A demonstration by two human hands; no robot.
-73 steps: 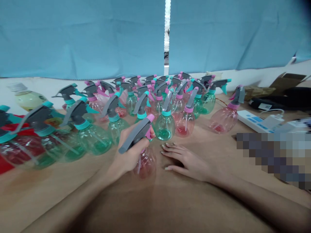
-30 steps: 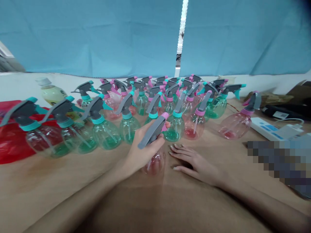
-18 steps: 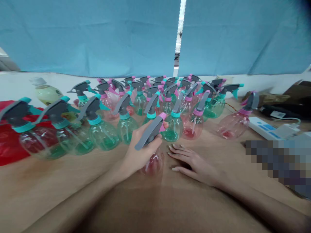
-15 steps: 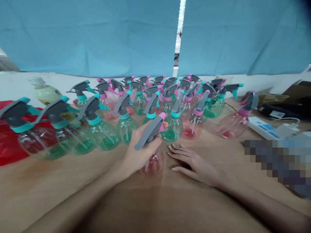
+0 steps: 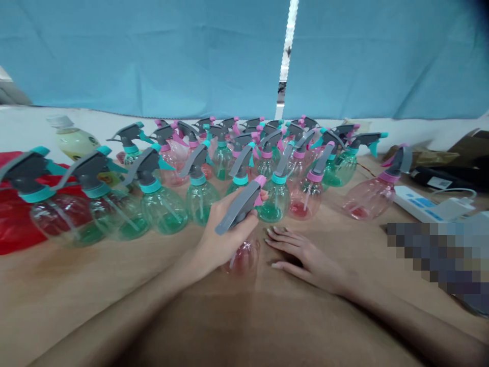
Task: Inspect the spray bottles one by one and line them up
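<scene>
My left hand (image 5: 223,227) is wrapped round the neck of a pink spray bottle (image 5: 243,257) with a grey and pink trigger head. The bottle stands upright on the wooden table (image 5: 95,290), and its collar is hidden by my fingers. To its right, my right hand (image 5: 300,252) lies palm down on the tabletop with its fingers stretched out, apart from the bottle. Just beyond my hands stand a green spray bottle (image 5: 274,201) and a pink spray bottle (image 5: 305,196), each with a little liquid at the bottom.
Several more green spray bottles (image 5: 165,214) and pink ones fill the back of the table. Another pink bottle (image 5: 370,199) stands at the right near a white power strip (image 5: 416,201). Red plastic (image 5: 19,224) and a drink bottle (image 5: 72,140) are at the left. A blue cloth (image 5: 171,61) hangs behind.
The view has shifted slightly, so everything sits a little further right. My left hand keeps its hold on the pink spray bottle, and my right hand stays flat on the table.
</scene>
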